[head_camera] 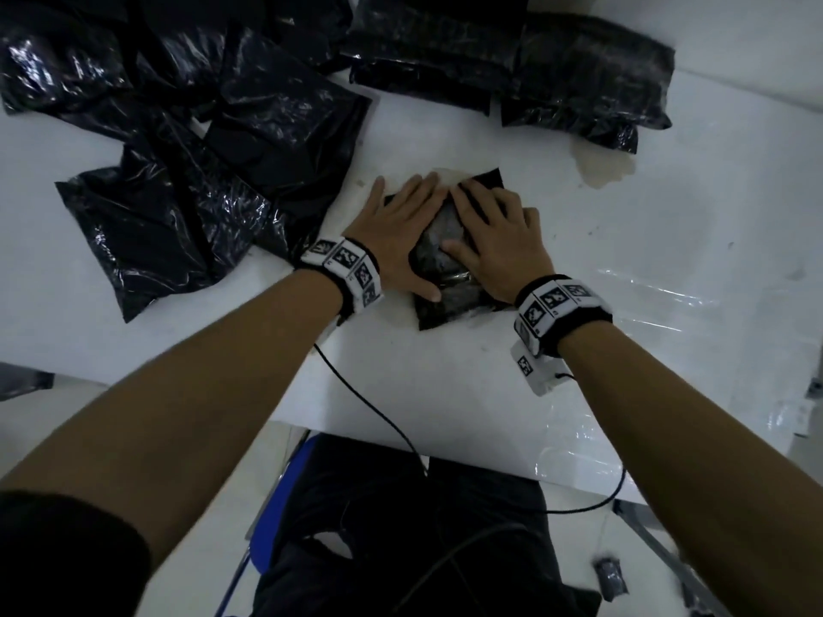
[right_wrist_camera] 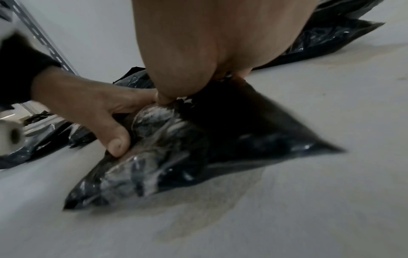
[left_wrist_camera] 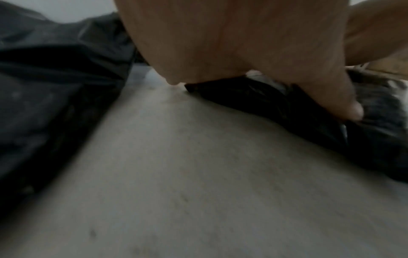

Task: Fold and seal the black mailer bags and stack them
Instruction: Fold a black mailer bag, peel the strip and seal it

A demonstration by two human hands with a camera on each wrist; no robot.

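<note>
A small folded black mailer bag (head_camera: 445,278) lies on the white table (head_camera: 445,394) in front of me. My left hand (head_camera: 401,224) lies flat on its left side, fingers straight and spread, thumb (right_wrist_camera: 114,139) on the glossy plastic. My right hand (head_camera: 494,233) presses flat on the right side, fingers pointing toward the far left. The wrist views show the same bag (left_wrist_camera: 287,108) (right_wrist_camera: 198,148) under both palms. A loose pile of black mailer bags (head_camera: 187,162) lies at the left. A stack of packed black bags (head_camera: 512,64) sits at the far edge.
A brownish stain (head_camera: 605,167) marks the table behind the bag. Clear plastic film (head_camera: 645,296) lies on the right part of the table. Cables (head_camera: 365,394) run from my wrists over the near edge to my lap. A metal shelf upright (right_wrist_camera: 44,40) stands at the left.
</note>
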